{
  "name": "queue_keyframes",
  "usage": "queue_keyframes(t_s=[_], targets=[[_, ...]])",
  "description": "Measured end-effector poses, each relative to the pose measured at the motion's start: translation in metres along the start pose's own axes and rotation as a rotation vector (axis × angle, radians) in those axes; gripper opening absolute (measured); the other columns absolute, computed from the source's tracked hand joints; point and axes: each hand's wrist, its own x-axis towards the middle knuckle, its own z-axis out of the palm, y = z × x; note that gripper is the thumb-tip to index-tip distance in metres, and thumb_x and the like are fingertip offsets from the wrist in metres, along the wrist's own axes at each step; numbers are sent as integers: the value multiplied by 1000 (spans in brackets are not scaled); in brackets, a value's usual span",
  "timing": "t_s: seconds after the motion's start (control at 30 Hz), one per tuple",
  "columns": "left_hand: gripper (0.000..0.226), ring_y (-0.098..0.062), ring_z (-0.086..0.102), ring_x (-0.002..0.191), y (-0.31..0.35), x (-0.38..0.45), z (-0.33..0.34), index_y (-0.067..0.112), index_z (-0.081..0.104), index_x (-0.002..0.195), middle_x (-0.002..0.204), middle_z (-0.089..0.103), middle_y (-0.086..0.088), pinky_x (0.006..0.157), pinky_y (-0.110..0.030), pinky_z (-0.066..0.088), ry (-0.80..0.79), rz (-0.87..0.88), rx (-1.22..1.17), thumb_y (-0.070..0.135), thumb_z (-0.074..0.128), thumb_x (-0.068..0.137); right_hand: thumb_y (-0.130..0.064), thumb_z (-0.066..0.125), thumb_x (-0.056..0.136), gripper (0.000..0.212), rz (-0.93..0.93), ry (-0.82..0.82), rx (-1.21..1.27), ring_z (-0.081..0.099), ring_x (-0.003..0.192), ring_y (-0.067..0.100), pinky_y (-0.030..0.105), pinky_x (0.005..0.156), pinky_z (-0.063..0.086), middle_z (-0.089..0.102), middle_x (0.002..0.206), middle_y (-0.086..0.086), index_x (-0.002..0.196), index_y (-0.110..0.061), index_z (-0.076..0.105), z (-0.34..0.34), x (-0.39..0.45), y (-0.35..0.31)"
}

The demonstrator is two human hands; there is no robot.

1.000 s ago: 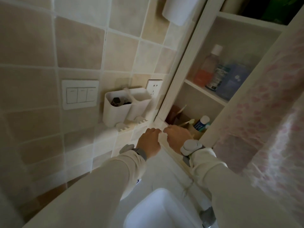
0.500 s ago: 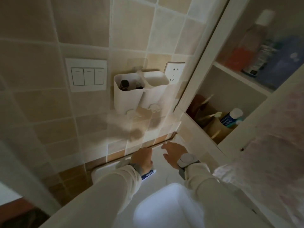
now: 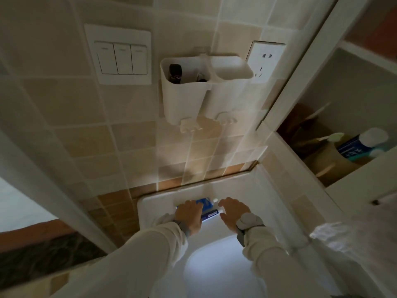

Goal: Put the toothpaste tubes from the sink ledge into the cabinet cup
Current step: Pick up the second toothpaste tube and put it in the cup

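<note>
Blue toothpaste tubes (image 3: 208, 206) lie flat on the white sink ledge (image 3: 154, 203), close to the tiled wall. My left hand (image 3: 190, 216) rests palm down on them, fingers curled over their left part. My right hand (image 3: 233, 212) hovers just right of the tubes with fingers spread, near a white cap (image 3: 214, 200). In the open cabinet at the right stands the beige cup (image 3: 326, 157), holding a blue and white tube (image 3: 356, 145) and a toothbrush (image 3: 332, 137).
A white two-part wall holder (image 3: 193, 100) hangs above the ledge, between a triple light switch (image 3: 120, 57) and a socket (image 3: 265, 61). The white cabinet frame (image 3: 300, 72) runs diagonally at the right. The sink basin (image 3: 217, 269) lies below my wrists.
Both hands dropped from the cabinet's lower edge to the sink ledge. My left hand settled on the blue tubes and my right hand opened beside them. The view tilted down.
</note>
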Motion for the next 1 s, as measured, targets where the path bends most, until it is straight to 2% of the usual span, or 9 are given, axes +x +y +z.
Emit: queue_keyframes(t_s=[0.07,0.17,0.4,0.63,0.8,1.0], targets=[[38,-33,56,117,-2,-1,5,13,50,136,131,58,-14,95,-45,49,-8,-5,2,25,50,100,-28,47,101,38,-6,-8,12,51,126,24,33,104,41,49,140,3,139,-22,46,8,6,-1],[40,-33,55,120,-4,-4,12,11,47,139,134,56,-15,98,-46,48,-19,-19,5,22,50,101,-26,47,101,43,-22,-24,22,45,133,23,34,109,37,43,146,4,143,-20,43,22,13,-5],[33,-32,54,123,-3,-9,26,10,51,134,138,53,-12,95,-43,47,12,-36,11,19,51,102,-24,52,99,44,-67,4,0,43,132,23,34,109,37,42,148,2,142,-19,43,48,25,-5],[39,-32,52,128,-2,-7,37,9,48,140,144,50,-13,95,-41,48,38,-68,49,12,52,102,-19,54,96,36,-97,68,-41,47,122,24,33,100,39,52,136,3,132,-19,52,61,30,-2],[34,-31,59,119,0,-8,40,12,52,137,135,58,-11,90,-42,53,19,-73,46,14,53,103,-13,53,92,34,-81,104,-84,50,112,23,31,94,40,55,124,2,126,-19,54,66,29,-4],[25,-30,64,109,0,-11,39,11,56,128,123,64,-9,85,-42,56,-10,-69,27,13,54,103,-18,55,94,32,-54,94,-89,49,113,22,32,95,42,54,124,2,125,-20,55,69,26,-3]])
